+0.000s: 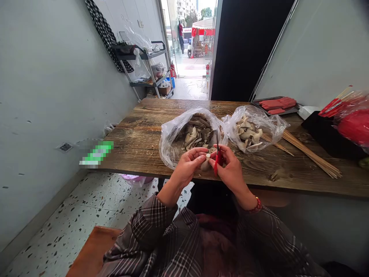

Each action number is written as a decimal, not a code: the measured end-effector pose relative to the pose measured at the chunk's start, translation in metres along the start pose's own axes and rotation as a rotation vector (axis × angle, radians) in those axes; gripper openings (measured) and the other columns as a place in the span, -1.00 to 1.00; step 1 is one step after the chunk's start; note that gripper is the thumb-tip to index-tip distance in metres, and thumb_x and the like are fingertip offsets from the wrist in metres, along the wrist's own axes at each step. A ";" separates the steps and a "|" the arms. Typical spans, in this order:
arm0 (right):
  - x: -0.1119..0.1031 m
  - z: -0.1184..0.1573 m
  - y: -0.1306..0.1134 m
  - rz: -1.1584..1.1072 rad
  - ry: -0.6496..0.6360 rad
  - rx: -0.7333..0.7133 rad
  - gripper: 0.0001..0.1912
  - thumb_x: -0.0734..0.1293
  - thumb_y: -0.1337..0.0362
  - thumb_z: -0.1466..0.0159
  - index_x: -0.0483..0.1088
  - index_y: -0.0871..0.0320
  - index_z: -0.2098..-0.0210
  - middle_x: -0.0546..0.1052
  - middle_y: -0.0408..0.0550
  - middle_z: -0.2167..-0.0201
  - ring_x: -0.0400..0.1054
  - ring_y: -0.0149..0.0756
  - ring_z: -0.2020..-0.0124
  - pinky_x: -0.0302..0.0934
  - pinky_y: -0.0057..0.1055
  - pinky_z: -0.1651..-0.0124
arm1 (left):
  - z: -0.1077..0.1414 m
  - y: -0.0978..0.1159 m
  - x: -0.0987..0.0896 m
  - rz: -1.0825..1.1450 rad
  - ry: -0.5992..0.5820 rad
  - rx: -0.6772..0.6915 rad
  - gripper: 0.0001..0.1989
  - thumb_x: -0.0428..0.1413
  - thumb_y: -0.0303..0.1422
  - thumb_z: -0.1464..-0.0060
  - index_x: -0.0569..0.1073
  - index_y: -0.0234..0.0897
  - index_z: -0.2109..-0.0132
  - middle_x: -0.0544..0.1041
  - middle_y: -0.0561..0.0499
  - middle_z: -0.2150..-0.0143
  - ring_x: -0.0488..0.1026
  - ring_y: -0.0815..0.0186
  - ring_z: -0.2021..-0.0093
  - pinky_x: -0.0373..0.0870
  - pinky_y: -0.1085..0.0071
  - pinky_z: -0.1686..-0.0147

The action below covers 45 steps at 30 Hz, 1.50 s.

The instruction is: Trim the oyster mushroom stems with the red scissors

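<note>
Between my hands, at the table's front edge, is an oyster mushroom [205, 164] with its pale cut stem end turned up. The fingers of my left hand [188, 166] pinch it from the left. My right hand [230, 169] is wrapped around red-handled scissors [216, 163], their dark blades pointing up and away; its fingertips also reach the mushroom's side. Just beyond my hands lies an open clear plastic bag [168, 144] full of grey-brown oyster mushrooms [196, 132]. To its right, a second clear bag [275, 125] holds paler mushroom pieces [248, 132].
Bamboo skewers [313, 154] lie on the wooden table [135, 134] at right, partly under the second bag. Behind them stands a dark tray [291, 110] of reddish-pink food pieces. A black box [323, 132] with red packaging sits far right. A shelf cart [144, 57] stands by the left wall.
</note>
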State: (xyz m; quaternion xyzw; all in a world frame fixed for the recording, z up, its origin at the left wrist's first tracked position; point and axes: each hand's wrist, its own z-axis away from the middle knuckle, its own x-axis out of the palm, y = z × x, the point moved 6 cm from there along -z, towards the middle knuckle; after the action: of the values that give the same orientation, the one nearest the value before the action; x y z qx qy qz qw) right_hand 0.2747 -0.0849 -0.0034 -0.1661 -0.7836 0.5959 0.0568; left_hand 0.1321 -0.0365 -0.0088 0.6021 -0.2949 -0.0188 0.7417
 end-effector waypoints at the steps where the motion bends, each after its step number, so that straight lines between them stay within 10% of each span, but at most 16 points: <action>1: -0.001 0.000 0.001 0.002 0.015 0.005 -0.50 0.45 0.21 -0.18 0.37 0.04 -0.10 0.62 -0.02 0.17 0.53 -0.18 0.15 0.40 -0.16 -0.03 | 0.001 -0.001 0.000 -0.005 0.003 0.003 -0.60 0.43 -0.20 0.11 0.61 -0.27 0.12 0.61 0.00 0.26 0.50 0.41 0.32 0.41 0.49 0.27; 23: -0.006 0.004 0.011 0.126 0.039 -0.056 -0.54 0.43 0.23 -0.18 0.42 0.07 -0.09 0.65 -0.02 0.16 0.56 -0.20 0.16 0.44 -0.20 -0.01 | 0.007 0.007 0.006 -0.548 0.099 0.335 -0.61 0.21 -0.50 0.01 0.50 -0.27 -0.02 0.51 0.01 0.23 0.49 0.36 0.22 0.41 0.45 0.19; 45: -0.012 0.013 -0.001 0.301 0.102 -0.184 -0.57 0.35 0.33 -0.16 0.43 0.03 -0.05 0.64 -0.10 0.23 0.55 -0.25 0.29 0.48 -0.29 0.14 | -0.001 -0.002 0.022 -0.492 0.081 0.264 -0.59 0.09 -0.57 0.14 0.43 -0.32 0.06 0.50 0.10 0.38 0.40 0.43 0.40 0.29 0.49 0.34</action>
State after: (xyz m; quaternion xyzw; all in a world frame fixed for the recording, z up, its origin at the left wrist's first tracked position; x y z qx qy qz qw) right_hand 0.2818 -0.1005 -0.0046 -0.3158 -0.7973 0.5143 -0.0088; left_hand 0.1519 -0.0447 -0.0018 0.7474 -0.1098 -0.1357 0.6411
